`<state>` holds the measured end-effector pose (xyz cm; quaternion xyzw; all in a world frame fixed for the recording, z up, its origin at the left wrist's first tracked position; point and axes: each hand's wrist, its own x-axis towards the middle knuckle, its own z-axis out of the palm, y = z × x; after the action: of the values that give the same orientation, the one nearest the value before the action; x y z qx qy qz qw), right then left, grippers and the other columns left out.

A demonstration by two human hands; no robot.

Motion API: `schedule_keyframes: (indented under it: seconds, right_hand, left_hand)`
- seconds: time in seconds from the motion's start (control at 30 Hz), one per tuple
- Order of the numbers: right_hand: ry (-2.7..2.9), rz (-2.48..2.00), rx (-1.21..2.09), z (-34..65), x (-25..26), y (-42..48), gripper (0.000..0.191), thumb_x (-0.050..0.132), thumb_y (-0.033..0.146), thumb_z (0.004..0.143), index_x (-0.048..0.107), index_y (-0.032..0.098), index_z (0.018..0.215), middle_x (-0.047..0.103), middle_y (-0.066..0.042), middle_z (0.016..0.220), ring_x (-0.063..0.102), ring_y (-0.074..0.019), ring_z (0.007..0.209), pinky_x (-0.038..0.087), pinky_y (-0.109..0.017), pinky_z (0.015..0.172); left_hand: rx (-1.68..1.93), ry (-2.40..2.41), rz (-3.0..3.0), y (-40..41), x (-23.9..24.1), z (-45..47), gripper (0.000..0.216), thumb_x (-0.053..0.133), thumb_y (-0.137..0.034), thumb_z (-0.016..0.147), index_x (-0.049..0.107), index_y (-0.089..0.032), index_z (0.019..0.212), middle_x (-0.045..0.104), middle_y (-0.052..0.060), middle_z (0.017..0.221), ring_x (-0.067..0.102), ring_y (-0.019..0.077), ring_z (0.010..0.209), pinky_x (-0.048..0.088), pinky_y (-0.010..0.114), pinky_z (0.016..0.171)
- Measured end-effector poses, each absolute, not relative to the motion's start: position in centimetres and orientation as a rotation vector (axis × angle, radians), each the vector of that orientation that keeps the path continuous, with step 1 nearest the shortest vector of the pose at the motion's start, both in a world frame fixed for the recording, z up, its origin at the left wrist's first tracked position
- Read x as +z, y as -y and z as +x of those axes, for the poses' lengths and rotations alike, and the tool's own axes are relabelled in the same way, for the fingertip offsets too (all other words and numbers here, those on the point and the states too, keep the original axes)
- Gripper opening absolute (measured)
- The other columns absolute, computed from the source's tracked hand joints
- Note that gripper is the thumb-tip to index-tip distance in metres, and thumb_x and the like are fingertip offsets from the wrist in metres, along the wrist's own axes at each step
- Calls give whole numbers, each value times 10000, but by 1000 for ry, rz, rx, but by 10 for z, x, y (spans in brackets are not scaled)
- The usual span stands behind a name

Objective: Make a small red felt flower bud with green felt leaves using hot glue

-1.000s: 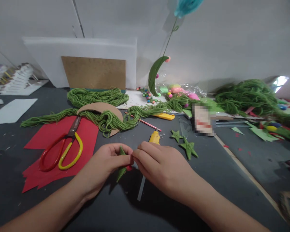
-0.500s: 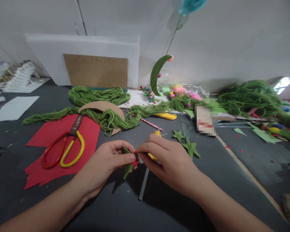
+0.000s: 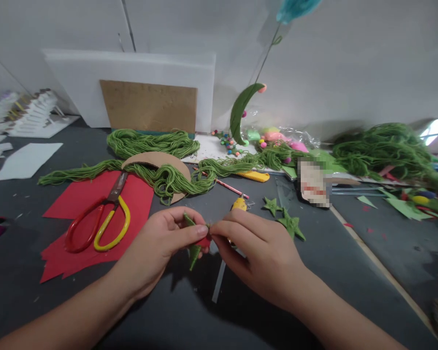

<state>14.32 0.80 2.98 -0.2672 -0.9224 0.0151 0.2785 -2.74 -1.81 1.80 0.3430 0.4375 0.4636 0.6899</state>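
Note:
My left hand (image 3: 160,248) pinches a small green felt star piece (image 3: 193,250) with a red bit at its middle, just above the dark table. My right hand (image 3: 259,253) meets it from the right, fingertips pinched at the same red spot. Both hands are closed on the piece. A yellow glue gun (image 3: 239,204) lies just behind my right hand, its clear glue stick (image 3: 217,287) poking out below the hands. Two finished green felt stars (image 3: 286,221) lie to the right.
Red paper (image 3: 91,209) with red-and-yellow scissors (image 3: 102,221) lies at left. Green yarn (image 3: 160,175) trails across a cardboard crescent (image 3: 156,160). Boards lean on the back wall. More yarn (image 3: 383,148), beads and felt scraps crowd the right side.
Both hands have kept their pinch on the green piece, shifting slightly right and up in view as the camera drifted. The piece has turned a little between the fingers.

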Motion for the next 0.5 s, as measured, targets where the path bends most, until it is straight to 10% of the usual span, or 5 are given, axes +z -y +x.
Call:
schedule_keyframes:
  seconds: [0.5]
  right_hand:
    - [2464, -690, -38, 143, 30, -4, 126, 482, 115, 843, 596, 150, 799, 559, -18, 672, 484, -114, 569, 339, -222, 510]
  left_hand:
    - [1107, -1204, 996, 22, 17, -31, 56, 661, -209, 725, 616, -193, 696, 543, -74, 546, 454, 53, 520, 343, 139, 491]
